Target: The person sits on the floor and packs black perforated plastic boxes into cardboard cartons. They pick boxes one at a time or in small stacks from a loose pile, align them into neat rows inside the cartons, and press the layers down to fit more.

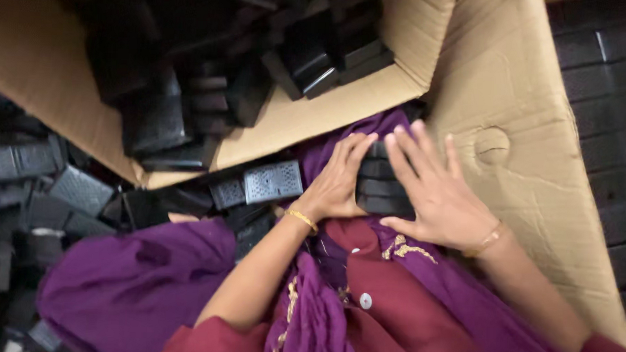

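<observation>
The left hand [337, 180] and the right hand [437, 191] are pressing from either side on a short stack of flat black rectangular plastic pieces [380, 185], each grip half-curled around it. The stack is resting on purple cloth [136, 274] in the lap, beside a large brown cardboard box [522, 135] heaped with loose black plastic pieces [192, 74].

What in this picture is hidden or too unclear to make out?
- Stack of black parts, head view: both sides covered by the left hand and right hand, so its count is uncertain.
- Cardboard box, head view: its black contents are dark and blurred, and the top edge cuts them off.
- Black pieces on the left, head view: motion blur hides their detail.
- Purple cloth, head view: it hides whatever lies beneath.
</observation>
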